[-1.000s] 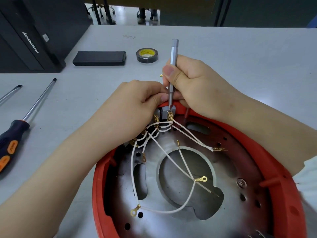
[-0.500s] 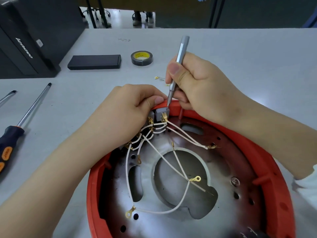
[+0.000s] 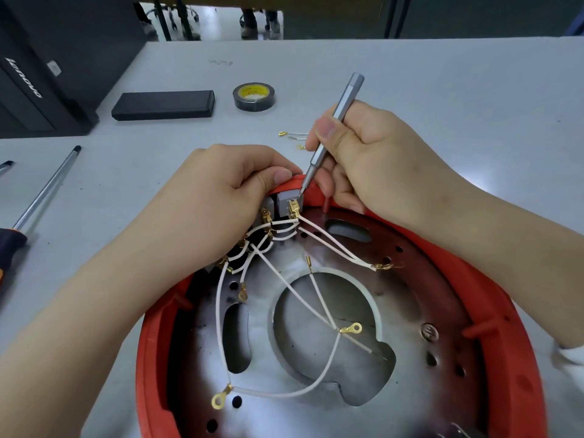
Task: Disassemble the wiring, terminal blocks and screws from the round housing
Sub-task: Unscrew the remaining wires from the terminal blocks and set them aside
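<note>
Risk sits at center frame — right hand pinches slim screwdriver on gray terminal block, left hand grips beside it — a slip may nick white wires.

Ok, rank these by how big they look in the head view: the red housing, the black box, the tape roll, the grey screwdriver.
Largest to smallest:
1. red housing
2. black box
3. grey screwdriver and tape roll: too alike to rank, and the screwdriver is partly hidden in the right hand.
</note>
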The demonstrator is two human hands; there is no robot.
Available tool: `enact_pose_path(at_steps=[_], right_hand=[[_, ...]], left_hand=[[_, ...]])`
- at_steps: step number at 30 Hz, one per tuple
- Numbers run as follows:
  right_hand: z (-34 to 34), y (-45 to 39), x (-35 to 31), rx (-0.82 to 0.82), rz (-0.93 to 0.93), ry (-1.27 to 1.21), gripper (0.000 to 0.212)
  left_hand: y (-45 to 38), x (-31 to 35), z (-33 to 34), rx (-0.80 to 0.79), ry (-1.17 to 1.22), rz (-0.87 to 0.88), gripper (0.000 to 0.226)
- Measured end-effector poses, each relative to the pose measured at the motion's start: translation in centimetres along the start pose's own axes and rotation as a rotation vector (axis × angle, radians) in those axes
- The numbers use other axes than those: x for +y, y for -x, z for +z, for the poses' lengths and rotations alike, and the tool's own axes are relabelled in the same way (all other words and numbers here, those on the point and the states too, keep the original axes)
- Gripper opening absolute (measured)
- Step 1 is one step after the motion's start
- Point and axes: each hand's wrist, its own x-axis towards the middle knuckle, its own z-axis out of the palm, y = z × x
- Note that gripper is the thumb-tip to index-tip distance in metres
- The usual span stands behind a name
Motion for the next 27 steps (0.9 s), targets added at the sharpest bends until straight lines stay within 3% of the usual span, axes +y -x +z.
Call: enact_pose_path(at_steps=[27], right_hand=[[0.01,-0.36,-0.21,-0.042,-0.013,0.115,0.029]], left_hand=[[-0.07,0.11,0.07,-0.015,0.0,0.018,0.026]])
